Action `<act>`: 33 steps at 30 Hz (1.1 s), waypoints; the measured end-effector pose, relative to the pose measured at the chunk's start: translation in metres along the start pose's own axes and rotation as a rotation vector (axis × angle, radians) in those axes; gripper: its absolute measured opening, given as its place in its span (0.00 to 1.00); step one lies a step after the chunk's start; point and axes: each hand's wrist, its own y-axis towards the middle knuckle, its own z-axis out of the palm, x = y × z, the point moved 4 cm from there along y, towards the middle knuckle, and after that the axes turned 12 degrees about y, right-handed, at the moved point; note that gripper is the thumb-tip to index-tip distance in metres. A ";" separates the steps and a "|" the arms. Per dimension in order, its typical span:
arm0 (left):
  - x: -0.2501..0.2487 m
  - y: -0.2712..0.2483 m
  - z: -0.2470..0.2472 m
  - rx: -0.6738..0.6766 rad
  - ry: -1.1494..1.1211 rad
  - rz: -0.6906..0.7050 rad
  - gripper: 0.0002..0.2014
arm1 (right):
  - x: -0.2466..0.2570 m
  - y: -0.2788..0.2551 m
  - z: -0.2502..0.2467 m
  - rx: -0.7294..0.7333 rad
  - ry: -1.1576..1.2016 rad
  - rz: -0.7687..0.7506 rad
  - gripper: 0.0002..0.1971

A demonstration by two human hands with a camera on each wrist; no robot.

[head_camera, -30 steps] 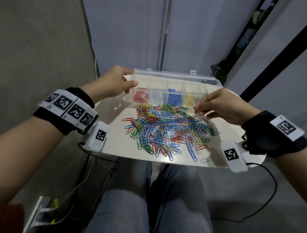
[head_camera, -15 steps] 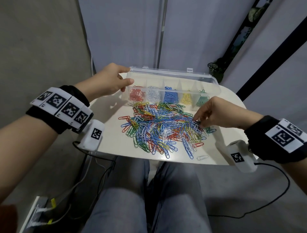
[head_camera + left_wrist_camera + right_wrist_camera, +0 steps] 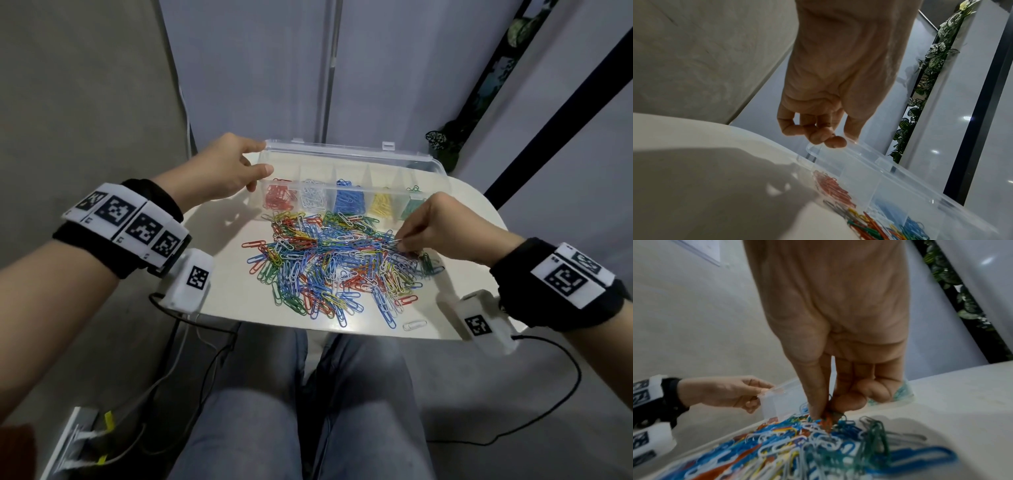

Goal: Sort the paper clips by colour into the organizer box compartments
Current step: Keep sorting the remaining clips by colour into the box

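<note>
while our left hand (image 3: 219, 171) grips the organizer box (image 3: 346, 154) corner on the surface (image 3: 222, 274), only the right wrist view shows our right hand (image 3: 830, 382) fingers pinching into the paper clips (image 3: 339, 263); which clip is unclear.

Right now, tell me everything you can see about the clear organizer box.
The organizer box is clear plastic, long and shallow, lying at the table's far edge with its hinged lid open behind it. Five front compartments hold red, white, blue, yellow and green clips, from left to right. The left hand holds its left end; the mixed clip pile lies just in front.
</note>
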 end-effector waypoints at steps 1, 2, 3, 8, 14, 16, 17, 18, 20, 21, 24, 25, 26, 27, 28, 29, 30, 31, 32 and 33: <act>0.000 0.000 0.000 0.002 0.000 0.000 0.28 | 0.000 0.000 -0.002 -0.008 0.070 0.013 0.03; 0.000 0.001 0.000 0.003 -0.001 0.000 0.28 | 0.000 -0.001 -0.004 -0.010 0.140 0.026 0.02; 0.000 0.001 0.000 0.004 -0.002 -0.001 0.28 | 0.000 -0.002 -0.006 -0.006 0.209 0.041 0.02; 0.002 0.002 0.001 0.008 -0.017 -0.004 0.29 | -0.002 -0.002 -0.010 0.014 0.515 0.142 0.04; 0.002 0.002 0.001 0.007 -0.006 -0.003 0.28 | 0.000 0.003 -0.006 0.013 0.565 0.175 0.05; 0.002 0.002 0.001 0.005 -0.002 -0.001 0.28 | 0.001 0.004 -0.004 0.008 0.549 0.180 0.05; 0.002 0.002 0.001 0.005 -0.001 -0.002 0.28 | 0.002 0.004 -0.004 0.000 0.540 0.180 0.05; 0.002 0.002 0.001 0.003 -0.002 -0.003 0.28 | 0.003 0.004 -0.004 -0.012 0.529 0.178 0.05; 0.002 0.002 0.001 -0.001 -0.009 -0.001 0.28 | 0.007 0.004 -0.005 -0.023 0.507 0.167 0.04; 0.001 0.002 0.001 -0.002 -0.013 -0.002 0.28 | 0.010 0.004 -0.005 -0.021 0.492 0.155 0.04; 0.001 0.002 0.002 -0.001 -0.023 -0.002 0.28 | 0.021 0.006 -0.010 -0.057 0.431 0.100 0.05; 0.001 0.003 0.002 0.001 -0.026 -0.001 0.28 | 0.025 0.009 -0.012 -0.078 0.416 0.079 0.06; 0.001 0.003 0.002 0.003 -0.027 0.001 0.28 | 0.030 0.012 -0.014 -0.094 0.403 0.057 0.07; 0.001 0.003 0.002 0.004 -0.028 0.001 0.28 | 0.035 0.016 -0.014 -0.113 0.387 0.037 0.08; 0.001 0.003 0.002 0.004 -0.029 0.001 0.28 | 0.041 0.020 -0.014 -0.135 0.364 0.016 0.08; 0.001 0.003 0.002 0.005 -0.029 -0.001 0.28 | 0.049 0.025 -0.014 -0.157 0.335 -0.007 0.07; 0.001 0.002 0.002 0.006 -0.029 -0.002 0.28 | 0.056 0.030 -0.012 -0.173 0.310 -0.028 0.07; 0.000 0.002 0.002 0.007 -0.028 0.000 0.28 | 0.064 0.035 -0.009 -0.187 0.293 -0.042 0.05; 0.000 0.001 0.002 0.006 -0.025 0.004 0.28 | 0.072 0.041 -0.006 -0.197 0.279 -0.050 0.04; -0.001 0.000 0.001 0.005 -0.018 0.006 0.28 | 0.079 0.048 -0.002 -0.204 0.269 -0.047 0.04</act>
